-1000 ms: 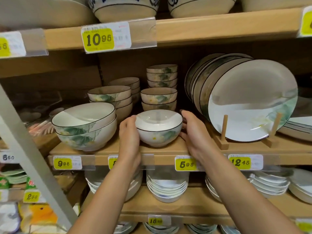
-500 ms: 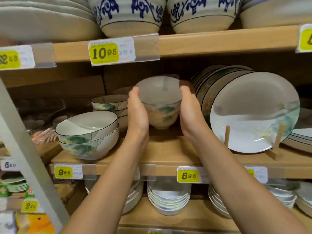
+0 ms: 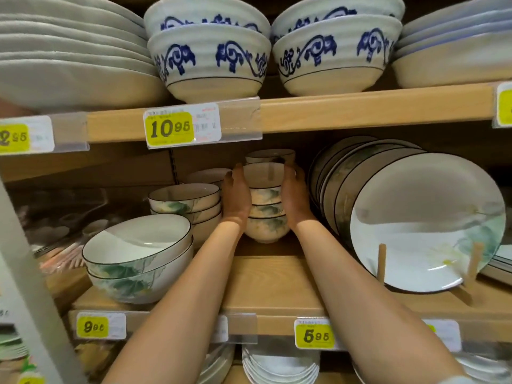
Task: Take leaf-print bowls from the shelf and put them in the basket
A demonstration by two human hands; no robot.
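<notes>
A stack of small leaf-print bowls (image 3: 267, 231) stands far back on the middle shelf (image 3: 271, 284). The top bowl (image 3: 263, 176) of that stack sits between my hands. My left hand (image 3: 237, 198) cups the stack's left side and my right hand (image 3: 295, 200) cups its right side, fingertips curling round the top bowl's rim. Both forearms reach in over the shelf's front edge. Another small bowl stack (image 3: 270, 156) shows just behind. No basket is in view.
Two large leaf-print bowls (image 3: 138, 253) sit front left, with a medium stack (image 3: 184, 198) behind them. Leaf-print plates (image 3: 426, 220) lean on a wooden stand at right. The upper shelf (image 3: 360, 109) with blue-patterned bowls (image 3: 210, 59) hangs close overhead. A grey upright (image 3: 27, 273) stands at left.
My hands lifted one small bowl off the shelf's front, carried it up and back, and now hold it on top of the rear stack. The camera moved closer and tilted up.
</notes>
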